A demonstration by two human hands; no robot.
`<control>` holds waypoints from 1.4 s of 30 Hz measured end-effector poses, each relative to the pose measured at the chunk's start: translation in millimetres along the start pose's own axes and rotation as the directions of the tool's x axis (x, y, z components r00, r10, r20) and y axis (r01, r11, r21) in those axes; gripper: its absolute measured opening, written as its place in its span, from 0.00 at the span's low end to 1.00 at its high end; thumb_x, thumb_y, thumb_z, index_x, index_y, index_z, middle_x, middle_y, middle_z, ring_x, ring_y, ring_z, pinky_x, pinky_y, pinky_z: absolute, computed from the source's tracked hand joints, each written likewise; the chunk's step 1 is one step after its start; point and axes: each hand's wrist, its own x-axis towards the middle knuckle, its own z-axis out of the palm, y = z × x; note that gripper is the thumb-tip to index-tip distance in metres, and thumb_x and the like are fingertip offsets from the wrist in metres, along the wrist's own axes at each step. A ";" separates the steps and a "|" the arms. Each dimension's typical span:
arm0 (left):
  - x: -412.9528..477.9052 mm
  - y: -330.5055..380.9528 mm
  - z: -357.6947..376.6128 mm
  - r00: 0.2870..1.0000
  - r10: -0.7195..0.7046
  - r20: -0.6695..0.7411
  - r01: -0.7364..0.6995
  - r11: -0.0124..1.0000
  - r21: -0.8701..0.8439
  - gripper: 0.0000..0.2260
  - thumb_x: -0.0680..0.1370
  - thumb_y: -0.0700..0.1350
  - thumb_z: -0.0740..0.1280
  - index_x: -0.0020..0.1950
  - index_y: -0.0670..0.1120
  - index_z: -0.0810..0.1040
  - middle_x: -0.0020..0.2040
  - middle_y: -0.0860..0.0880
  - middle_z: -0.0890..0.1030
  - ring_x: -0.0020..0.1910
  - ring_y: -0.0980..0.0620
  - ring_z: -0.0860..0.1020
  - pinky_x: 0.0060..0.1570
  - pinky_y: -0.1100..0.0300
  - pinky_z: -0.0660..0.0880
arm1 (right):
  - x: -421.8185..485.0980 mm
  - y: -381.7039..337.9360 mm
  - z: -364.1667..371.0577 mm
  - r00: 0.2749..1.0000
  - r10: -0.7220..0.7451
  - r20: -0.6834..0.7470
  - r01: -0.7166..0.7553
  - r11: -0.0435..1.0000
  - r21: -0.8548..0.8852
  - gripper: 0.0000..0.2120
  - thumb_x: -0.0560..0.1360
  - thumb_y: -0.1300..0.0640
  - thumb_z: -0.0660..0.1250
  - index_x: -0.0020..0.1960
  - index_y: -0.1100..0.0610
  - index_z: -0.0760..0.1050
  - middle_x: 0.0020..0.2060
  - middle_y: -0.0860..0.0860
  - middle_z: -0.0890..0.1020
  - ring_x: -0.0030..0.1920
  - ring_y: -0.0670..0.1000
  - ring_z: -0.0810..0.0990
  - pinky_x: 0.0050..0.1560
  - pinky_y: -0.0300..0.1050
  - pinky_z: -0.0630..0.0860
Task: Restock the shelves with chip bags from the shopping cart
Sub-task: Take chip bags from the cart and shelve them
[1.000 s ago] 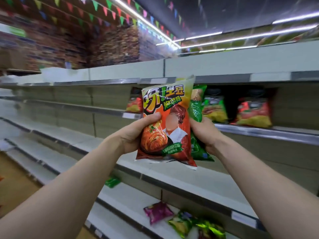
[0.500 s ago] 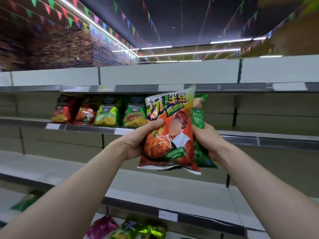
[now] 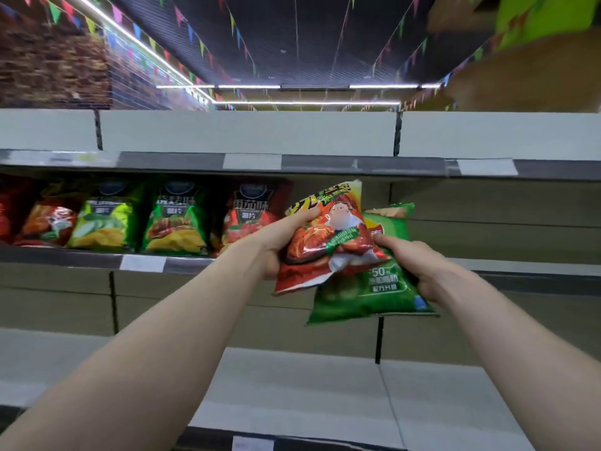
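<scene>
1. Since half a second ago you have fanned the two bags apart. Then the red chip bag [image 3: 325, 236] stood upright, squarely in front of the other. Now it leans to the left, and the green chip bag [image 3: 367, 288] shows below it and to its right.
2. Your left hand [image 3: 276, 245] grips the red chip bag by its left edge. The thumb lies across the front near the top, and the fingers are hidden behind the bag.
3. Your right hand [image 3: 419, 265] grips the green chip bag at its right edge. The thumb presses on the front, right where the red bag's lower right corner overlaps it.
4. Both bags are held in the air in front of the middle shelf [image 3: 182, 265], just right of the stocked row. They touch where they overlap.
5. On that shelf, left of your left hand, bags stand upright side by side. The tomato-red bag [image 3: 250, 216] is nearest, then the dark green bag [image 3: 175, 219], the lime-green bag [image 3: 100, 219] and the orange-red bag [image 3: 48, 222]. More red packaging at the frame's left edge is too blurred to tell.
6. A white price label [image 3: 142, 263] sits on the middle shelf's front edge. The upper shelf [image 3: 325, 164] runs above the row, and the lower shelf [image 3: 292, 385] lies beneath your forearms.
7. Overhead, coloured bunting [image 3: 234, 24] and white light strips [image 3: 312, 102] cross the dark ceiling.
</scene>
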 end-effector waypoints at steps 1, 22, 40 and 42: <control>11.2 4.7 -1.9 1.000 0.002 -0.001 -0.002 1.000 -0.004 0.18 0.72 0.56 0.72 0.51 0.42 0.79 0.40 0.42 0.84 0.32 0.46 0.83 0.33 0.53 0.82 | 10.7 -2.2 -2.5 1.000 0.019 0.005 -0.019 1.000 0.004 0.14 0.74 0.51 0.71 0.51 0.62 0.76 0.32 0.57 0.84 0.28 0.54 0.82 0.30 0.44 0.80; 195.4 49.4 -29.8 0.987 0.131 -0.091 -0.123 0.989 0.081 0.27 0.71 0.68 0.68 0.53 0.46 0.84 0.51 0.40 0.84 0.46 0.45 0.84 0.55 0.51 0.79 | 161.9 -21.4 -13.2 0.994 0.075 0.074 -0.069 0.994 -0.084 0.13 0.82 0.56 0.59 0.42 0.61 0.75 0.24 0.54 0.80 0.21 0.49 0.78 0.22 0.38 0.76; 254.4 34.1 -39.2 0.944 0.318 -0.091 -0.318 0.948 0.016 0.19 0.82 0.53 0.59 0.63 0.41 0.77 0.56 0.40 0.82 0.55 0.43 0.80 0.62 0.52 0.74 | 229.0 -14.4 -26.1 0.992 -0.127 -0.016 0.115 0.944 -0.310 0.24 0.77 0.47 0.66 0.66 0.62 0.72 0.52 0.54 0.76 0.47 0.52 0.76 0.47 0.41 0.71; 257.1 28.3 -40.9 0.937 0.334 -0.105 -0.335 0.942 0.014 0.17 0.82 0.52 0.59 0.58 0.41 0.79 0.45 0.43 0.85 0.46 0.48 0.83 0.51 0.58 0.78 | 233.7 -17.4 -29.3 0.991 -0.129 0.015 0.128 0.950 -0.286 0.22 0.78 0.49 0.66 0.63 0.64 0.73 0.47 0.56 0.80 0.42 0.51 0.79 0.41 0.41 0.74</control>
